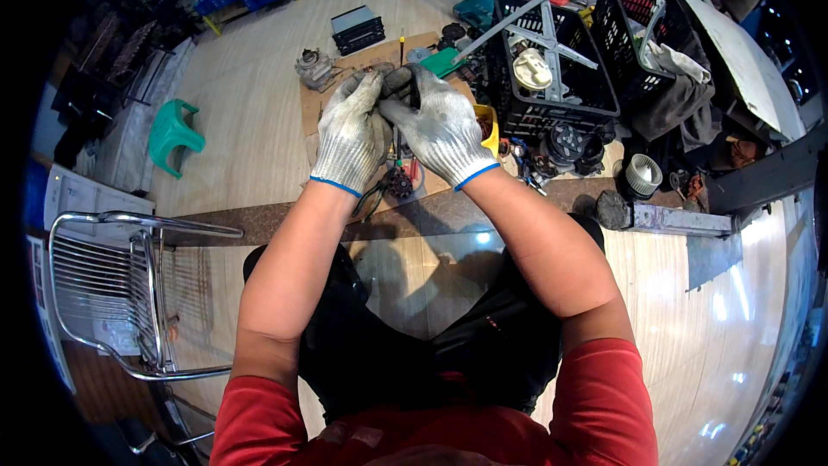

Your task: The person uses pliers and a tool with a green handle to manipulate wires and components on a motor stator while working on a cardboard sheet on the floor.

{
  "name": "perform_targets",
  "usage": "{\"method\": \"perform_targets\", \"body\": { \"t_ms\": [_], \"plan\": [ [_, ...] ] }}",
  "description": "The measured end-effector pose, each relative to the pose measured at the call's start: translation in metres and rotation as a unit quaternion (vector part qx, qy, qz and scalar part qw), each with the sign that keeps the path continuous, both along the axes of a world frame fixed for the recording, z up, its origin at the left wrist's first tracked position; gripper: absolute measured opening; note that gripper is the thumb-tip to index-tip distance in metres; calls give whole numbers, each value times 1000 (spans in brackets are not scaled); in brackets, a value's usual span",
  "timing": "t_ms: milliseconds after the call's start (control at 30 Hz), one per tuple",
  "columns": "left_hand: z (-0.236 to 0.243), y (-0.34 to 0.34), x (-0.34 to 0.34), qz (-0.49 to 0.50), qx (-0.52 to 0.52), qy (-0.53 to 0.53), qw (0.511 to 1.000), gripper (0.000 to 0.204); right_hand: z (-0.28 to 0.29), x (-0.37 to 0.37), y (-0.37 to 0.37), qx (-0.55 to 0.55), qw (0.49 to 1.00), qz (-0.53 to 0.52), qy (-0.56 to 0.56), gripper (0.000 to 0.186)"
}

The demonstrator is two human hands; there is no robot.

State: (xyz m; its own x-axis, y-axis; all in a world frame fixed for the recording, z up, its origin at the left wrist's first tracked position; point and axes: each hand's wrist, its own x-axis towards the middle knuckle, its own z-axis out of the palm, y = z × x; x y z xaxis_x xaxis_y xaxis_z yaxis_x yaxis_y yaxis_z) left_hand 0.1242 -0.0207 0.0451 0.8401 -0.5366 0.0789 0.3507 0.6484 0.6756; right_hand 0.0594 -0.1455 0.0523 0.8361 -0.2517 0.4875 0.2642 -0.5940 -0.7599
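Red shirt nearest. Left hand and right hand, both gloved, with fingers curled together above brown cardboard; cannot make out any held piece between dark fingertips, nor judge grip. Could drop something small through thick gloves, then lose it near metal casting or black crate.

- Pale tiled floor is crossed by a dark strip.
- Green stool is stood at left.
- Cardboard sheet is laid centrally.
- Black crate is placed right.
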Motion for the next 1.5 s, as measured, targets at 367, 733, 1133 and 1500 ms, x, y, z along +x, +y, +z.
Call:
{"method": "perform_targets", "body": {
  "t_ms": [367,733,1133,1500],
  "plan": [
    [2,-5,4,4,-23,68,997,28,-23,14,-4,-202,972,-71,-95,33],
    [6,0,13,32,-41,118,992,22,-13,2,6,-385,912,-126,-64,25],
    [3,17,43,76,-32,110,991,20,-28,0,20,-199,977,-47,-56,41],
    [1,30,57,-29,-132,63,989,23,-14,0,6,-65,995,58,51,23]
  ]
}}
